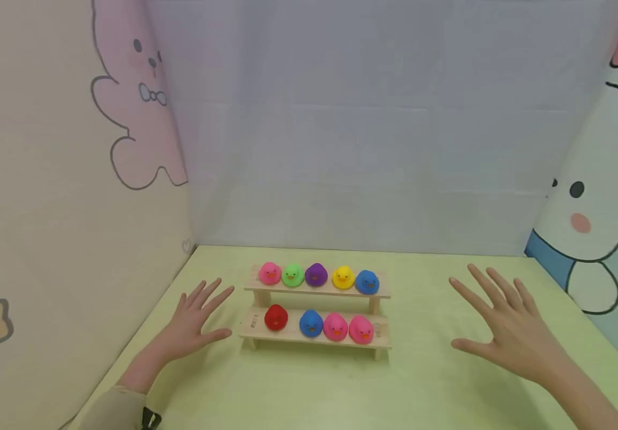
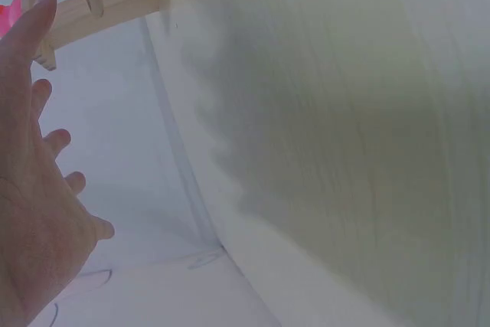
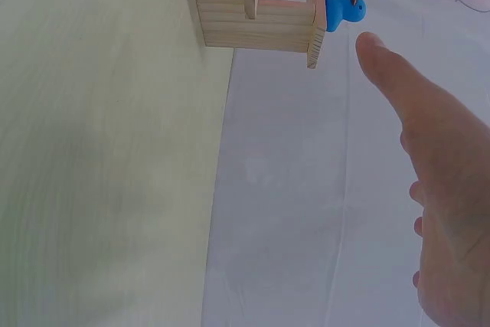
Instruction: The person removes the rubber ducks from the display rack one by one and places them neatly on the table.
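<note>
On the table stands a two-tier wooden rack with small toy ducks on both tiers. The upper tier holds a pink duck, a green duck, a purple duck, a yellow duck and a blue duck. Below are a red duck, another blue duck and two pink ducks, with a gap right of the red one. My left hand hovers left of the rack, fingers spread, holding nothing. Farther off to the right, my right hand is likewise spread and holds nothing.
The pale yellow-green table meets a whitish back curtain. At the left rises a cream wall with a pink rabbit drawing; the right wall carries a white rabbit drawing. A dark strap shows at the left sleeve.
</note>
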{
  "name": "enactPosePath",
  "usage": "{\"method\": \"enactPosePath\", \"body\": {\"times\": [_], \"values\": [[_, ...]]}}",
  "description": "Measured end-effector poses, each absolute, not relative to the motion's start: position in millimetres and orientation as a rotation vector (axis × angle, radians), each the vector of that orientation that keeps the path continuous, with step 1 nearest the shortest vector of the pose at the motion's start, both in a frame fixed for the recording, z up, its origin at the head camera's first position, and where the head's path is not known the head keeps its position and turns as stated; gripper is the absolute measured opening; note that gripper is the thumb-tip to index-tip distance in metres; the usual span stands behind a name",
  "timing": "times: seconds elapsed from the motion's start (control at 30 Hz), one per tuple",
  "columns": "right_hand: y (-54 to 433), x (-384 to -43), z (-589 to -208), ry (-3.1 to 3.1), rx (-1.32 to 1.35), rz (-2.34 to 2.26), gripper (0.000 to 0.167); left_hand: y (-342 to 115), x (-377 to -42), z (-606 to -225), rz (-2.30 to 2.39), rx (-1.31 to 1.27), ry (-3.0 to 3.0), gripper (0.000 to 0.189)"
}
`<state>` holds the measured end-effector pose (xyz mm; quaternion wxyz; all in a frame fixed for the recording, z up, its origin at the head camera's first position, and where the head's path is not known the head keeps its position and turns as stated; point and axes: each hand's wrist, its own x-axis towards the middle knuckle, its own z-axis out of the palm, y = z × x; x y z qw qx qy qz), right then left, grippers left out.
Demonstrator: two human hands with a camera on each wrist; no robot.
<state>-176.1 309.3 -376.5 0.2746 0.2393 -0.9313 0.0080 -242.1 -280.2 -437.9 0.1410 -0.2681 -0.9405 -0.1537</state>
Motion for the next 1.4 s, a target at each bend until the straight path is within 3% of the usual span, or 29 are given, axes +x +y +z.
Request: {"method": "enactPosePath", "body": {"times": [0.43, 0.87, 1.4], "values": [[277.4, -198.3, -360.8, -2.424, 0.734, 0.096, 0.091, -270.4, -241.1, -451.4, -0.789, -0.759, -2.724, 0.08], [247.2, -222.9, -361.7, -2.359, 0.765, 0.233, 0.089, -236.7, -223.2, -449.2, -1.584, -0.639, -2.637, 0.074], [204.4, -236.1, -364.9, -2.397, 0.785, 0.768, 0.086, -228.9, -238.6, -464.1, -2.085, -0.303, -2.568, 0.069]]}}
